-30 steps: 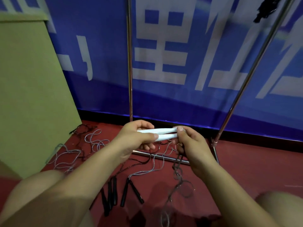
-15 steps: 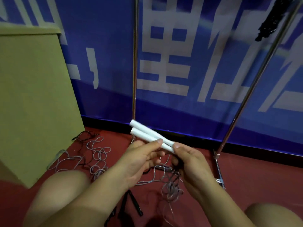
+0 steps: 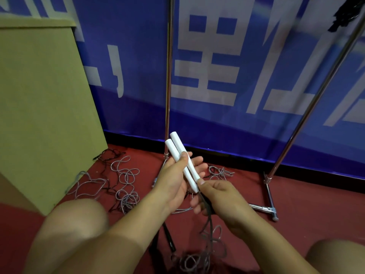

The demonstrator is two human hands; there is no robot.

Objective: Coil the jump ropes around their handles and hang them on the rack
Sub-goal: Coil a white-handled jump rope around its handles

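Two white jump-rope handles (image 3: 178, 150) lie side by side in my left hand (image 3: 175, 180), their free ends pointing up and away. My right hand (image 3: 219, 198) pinches the dark rope (image 3: 209, 224) right where it leaves the handles' lower ends. The rope hangs down to a loose tangle on the red floor. The metal rack (image 3: 167, 76) stands just behind, with a second upright at the right (image 3: 308, 107). A dark bundle (image 3: 344, 12) hangs at the top right of the rack.
More grey and black ropes (image 3: 122, 180) lie tangled on the floor at the left. Black handles (image 3: 169, 240) lie under my arms. A tan cardboard box (image 3: 39, 107) stands at the left. A blue banner covers the wall. My knees frame the bottom corners.
The white handles have swung from lying flat to pointing steeply up and away. My right hand has slid down to their lower ends and taken the rope.
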